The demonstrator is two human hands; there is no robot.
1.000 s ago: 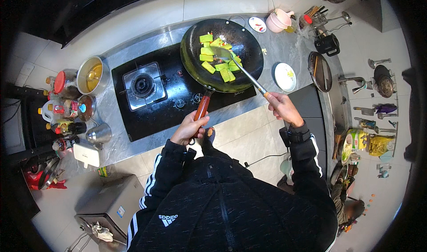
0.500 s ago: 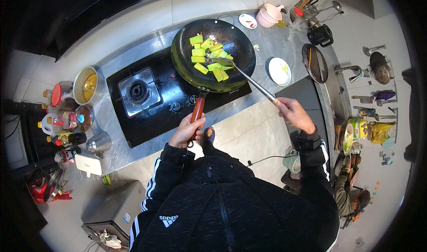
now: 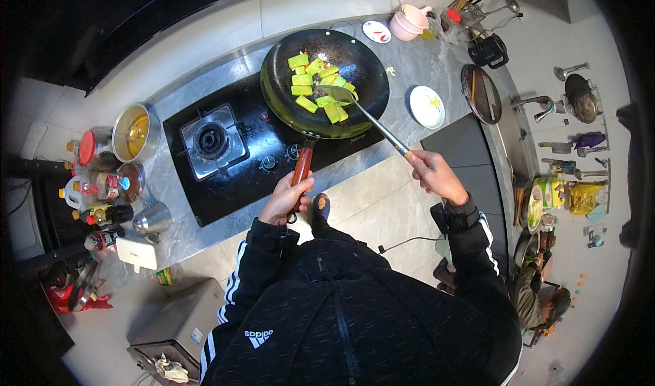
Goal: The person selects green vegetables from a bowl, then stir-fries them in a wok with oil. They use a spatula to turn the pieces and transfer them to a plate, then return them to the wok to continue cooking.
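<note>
A black wok (image 3: 326,79) of green and yellow vegetable chunks (image 3: 318,89) is seen on the stove's right burner. Its red handle (image 3: 301,167) is clenched by the left hand (image 3: 286,198); the spatula (image 3: 365,113) is gripped by the right hand (image 3: 437,176), its blade now shifted deeper among the chunks.

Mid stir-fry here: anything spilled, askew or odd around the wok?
Little stands out. A few pale scraps lie loose on the counter right of the wok, likely stray food. The green pieces all sit inside it; left hand grips the handle, right hand the spatula.
</note>
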